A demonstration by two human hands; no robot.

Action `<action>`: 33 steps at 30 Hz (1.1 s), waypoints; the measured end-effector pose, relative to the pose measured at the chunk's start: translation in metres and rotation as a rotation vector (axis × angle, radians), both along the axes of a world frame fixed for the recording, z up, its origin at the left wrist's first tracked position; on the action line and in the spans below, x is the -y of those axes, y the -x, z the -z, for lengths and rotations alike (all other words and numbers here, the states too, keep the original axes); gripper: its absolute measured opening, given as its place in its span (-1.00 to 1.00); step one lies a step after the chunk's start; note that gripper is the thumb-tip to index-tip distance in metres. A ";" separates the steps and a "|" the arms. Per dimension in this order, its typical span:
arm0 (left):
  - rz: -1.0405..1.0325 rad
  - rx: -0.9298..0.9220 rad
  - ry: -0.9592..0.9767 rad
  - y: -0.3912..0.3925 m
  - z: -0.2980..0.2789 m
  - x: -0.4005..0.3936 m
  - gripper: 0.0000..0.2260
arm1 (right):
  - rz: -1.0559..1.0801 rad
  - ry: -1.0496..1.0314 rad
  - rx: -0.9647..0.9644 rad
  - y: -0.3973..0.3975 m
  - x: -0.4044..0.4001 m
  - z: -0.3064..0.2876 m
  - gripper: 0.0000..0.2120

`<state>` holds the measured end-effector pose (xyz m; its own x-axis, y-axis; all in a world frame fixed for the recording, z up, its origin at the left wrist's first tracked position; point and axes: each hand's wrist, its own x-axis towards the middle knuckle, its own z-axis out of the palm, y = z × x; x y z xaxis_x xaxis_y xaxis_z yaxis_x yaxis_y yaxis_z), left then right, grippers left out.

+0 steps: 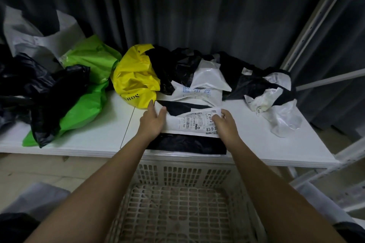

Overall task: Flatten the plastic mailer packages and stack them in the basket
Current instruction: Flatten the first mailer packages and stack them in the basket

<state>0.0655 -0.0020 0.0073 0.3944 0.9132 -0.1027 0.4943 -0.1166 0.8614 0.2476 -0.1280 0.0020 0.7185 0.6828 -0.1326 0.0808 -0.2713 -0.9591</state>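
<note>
Mailer (189,122) between both hands' fingers (158,112).

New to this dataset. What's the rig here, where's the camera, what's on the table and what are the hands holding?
There is no robot. A person works with two bare hands, and the single picture comes from a wide-angle camera worn on the head, looking forward and down, so both forearms reach in from the bottom edge.

The left hand and right hand are on the two ends of a white mailer with a printed shipping label, which lies on the white table. The left thumb lies on top of it; the exact grip of the right hand is hard to read. A black mailer lies under it at the table's front edge.

Behind are crumpled bags: a yellow bag, a green bag, black bags and white ones.

Below the table's edge stands a white slotted plastic basket, with no mailers visible inside.
</note>
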 end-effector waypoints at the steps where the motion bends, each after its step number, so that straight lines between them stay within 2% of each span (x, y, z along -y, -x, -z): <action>1: -0.021 -0.025 -0.016 -0.001 0.003 -0.001 -0.43 | -0.004 0.012 0.074 0.001 -0.002 0.005 -0.73; 4: -0.066 -0.063 -0.049 -0.007 0.014 -0.004 -0.46 | 0.017 0.072 0.268 0.006 -0.011 0.022 -0.61; 7: -0.100 -0.066 -0.074 -0.011 0.019 -0.003 -0.47 | 0.089 0.202 0.637 0.013 -0.015 0.032 -0.51; 9: -0.133 -0.114 -0.129 -0.014 0.017 -0.001 -0.48 | 0.057 0.185 0.862 0.018 -0.017 0.035 -0.47; 12: -0.144 -0.238 -0.392 -0.014 0.017 0.003 -0.54 | -0.086 0.165 1.000 0.021 -0.022 0.045 -0.48; 15: -0.001 -0.334 -0.753 -0.016 0.024 0.005 -0.53 | -0.088 0.189 1.091 0.023 -0.023 0.050 -0.48; 17: 0.086 -0.400 -0.929 -0.019 0.030 0.004 -0.59 | -0.064 0.193 1.128 0.025 -0.026 0.051 -0.49; 19: 0.158 -0.437 -0.968 -0.023 0.033 0.003 -0.59 | -0.098 0.185 1.136 0.027 -0.030 0.049 -0.47; 24: 0.218 -0.522 -0.844 -0.026 0.040 0.001 -0.53 | -0.209 0.231 1.093 0.025 -0.036 0.050 -0.40; 27: 0.219 -0.535 -0.771 -0.027 0.041 -0.001 -0.42 | -0.218 0.254 1.064 0.023 -0.038 0.054 -0.40; 33: 0.199 -0.548 -0.737 -0.031 0.044 -0.004 -0.27 | -0.234 0.281 1.004 0.022 -0.042 0.059 -0.36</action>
